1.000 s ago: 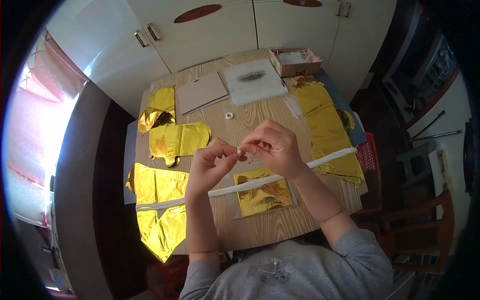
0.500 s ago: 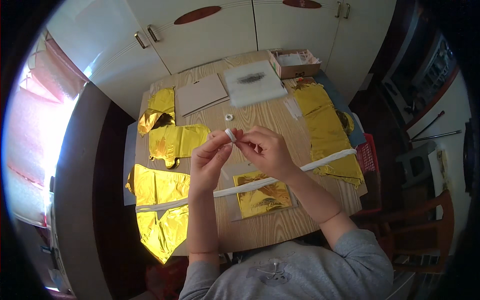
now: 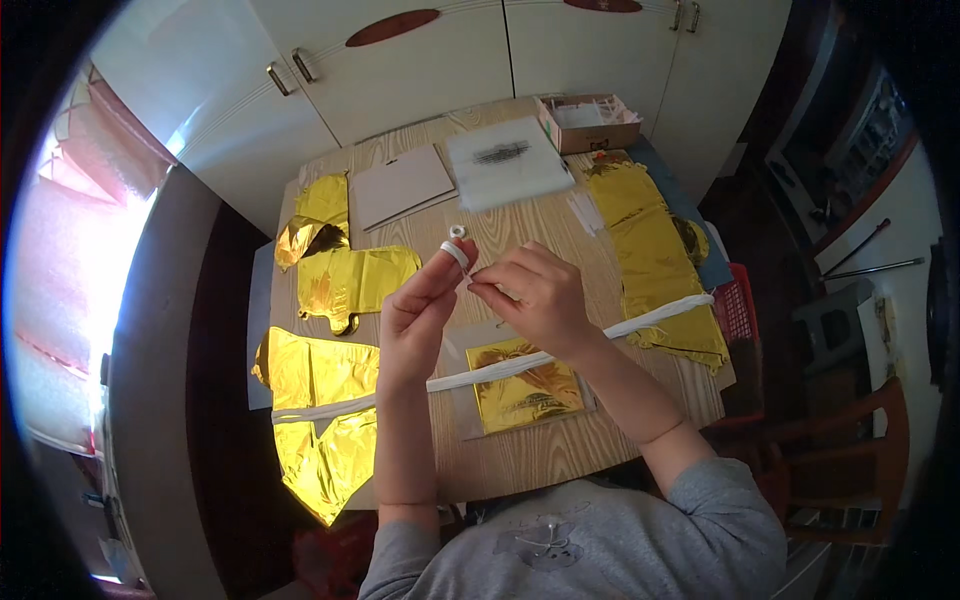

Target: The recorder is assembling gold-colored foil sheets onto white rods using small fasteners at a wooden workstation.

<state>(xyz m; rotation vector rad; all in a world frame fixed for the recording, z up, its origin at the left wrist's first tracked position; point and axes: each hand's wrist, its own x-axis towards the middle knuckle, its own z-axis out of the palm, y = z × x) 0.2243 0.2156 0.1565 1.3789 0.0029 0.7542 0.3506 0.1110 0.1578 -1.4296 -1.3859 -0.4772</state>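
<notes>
My left hand point(image 3: 418, 312) is raised over the middle of the table, its fingers pressed together with a narrow white ribbon point(image 3: 455, 253) wound round them near the tips. Close beside it, my right hand point(image 3: 538, 300) pinches the ribbon's loose end between thumb and forefinger. A small white roll point(image 3: 457, 232) lies on the table just beyond my left fingertips. Below both hands, a long bundle of white strips point(image 3: 480, 376) stretches across the table. It passes over a folded gold foil piece in a clear bag point(image 3: 530, 397).
Flat gold foil pieces lie at left point(image 3: 360, 280), near left point(image 3: 325, 365) and right point(image 3: 650, 250). Grey-beige boards point(image 3: 405, 188), a translucent sheet pack point(image 3: 510, 175) and an open cardboard box point(image 3: 590, 130) occupy the far side. A red basket point(image 3: 740, 320) stands off the right edge.
My left fingers have tipped up and slightly left, showing more of the wound ribbon. My right hand has drawn a little away to the right, still pinching the end.
</notes>
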